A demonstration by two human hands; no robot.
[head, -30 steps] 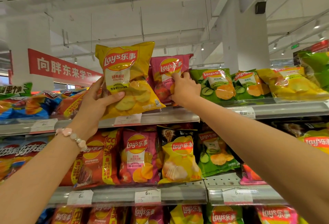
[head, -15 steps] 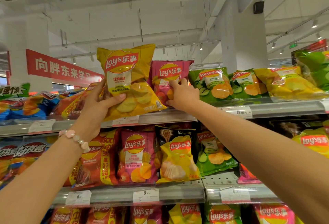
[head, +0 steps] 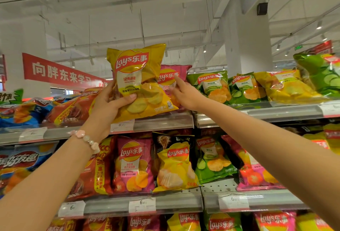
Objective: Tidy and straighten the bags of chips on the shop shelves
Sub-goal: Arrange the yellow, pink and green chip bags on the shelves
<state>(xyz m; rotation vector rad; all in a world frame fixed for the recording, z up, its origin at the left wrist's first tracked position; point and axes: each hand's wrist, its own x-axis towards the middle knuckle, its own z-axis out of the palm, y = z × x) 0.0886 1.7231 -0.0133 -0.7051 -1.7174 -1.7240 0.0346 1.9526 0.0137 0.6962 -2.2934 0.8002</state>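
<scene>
Overhead and left of both hands, red banner with large white Chinese characters, "向胖东来学习". Below, top shelf with clear price strip, tags reading "6" with smaller digits blurred; second shelf under the forearms, tags again "6". Right of the right hand, lying tilted back on the top shelf: two green bags, a yellow bag, all with the red-and-yellow "Lay's乐事" roundel. Left of the left hand, orange-red bags lying flat, print too small to read. Under the wrists, upright on the second shelf: pink bag, black-and-yellow bag, green bag, all marked "Lay's乐事".

Held up at the front edge of the top shelf: golden-yellow bag, "Lay's乐事" across the top, "经典原味" on the white panel. Long axis near vertical, top seam up and leaning slightly left, face toward the camera, lower edge just above the shelf lip.

Just behind it and to its right, magenta bag, upright, mostly hidden, logo partly showing.

Left hand raised, arm stretched up from lower left, thumb across the bag's front, fingers wrapped behind its lower left edge: clamped on the golden-yellow bag. Beaded bracelet at that wrist.

Right hand reaching up from lower right, index finger straight and extended onto the magenta bag's face, other fingers loosely bent, gripping nothing.
</scene>
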